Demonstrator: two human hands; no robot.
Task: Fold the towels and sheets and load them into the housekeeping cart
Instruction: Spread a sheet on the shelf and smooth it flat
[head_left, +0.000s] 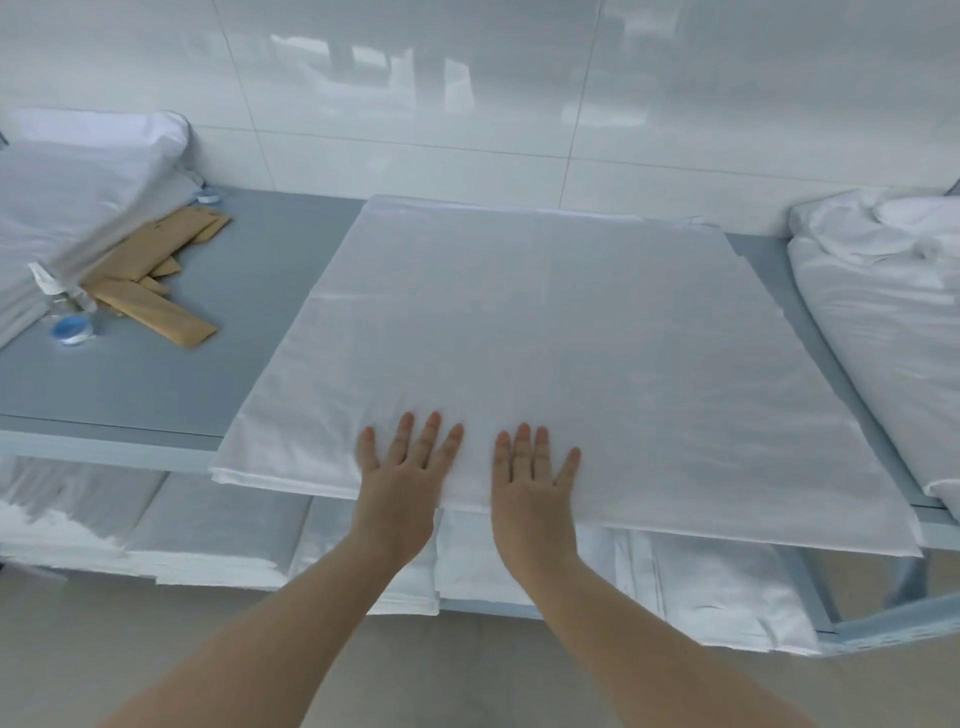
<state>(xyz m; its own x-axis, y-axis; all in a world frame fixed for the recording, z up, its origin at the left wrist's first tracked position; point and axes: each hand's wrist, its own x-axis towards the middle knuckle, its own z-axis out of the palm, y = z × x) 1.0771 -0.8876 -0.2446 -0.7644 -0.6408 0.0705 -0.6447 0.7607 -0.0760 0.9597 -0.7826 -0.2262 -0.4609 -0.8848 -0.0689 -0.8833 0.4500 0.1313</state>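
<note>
A white sheet (545, 322), folded into a large flat rectangle, lies on the grey table top (171, 374), its near edge hanging slightly over the table's front. My left hand (402, 467) and my right hand (532, 475) lie side by side on the sheet's near edge, palms down with fingers straight and spread, pressing the cloth flat.
A pile of white linen (878, 322) sits at the table's right end, and another white bundle (72, 192) at the left. Brown paper packets (150, 280), a small bottle and a blue-lidded jar (72, 328) lie at the left. Folded white linen (701, 587) fills the lower shelf. A tiled wall stands behind.
</note>
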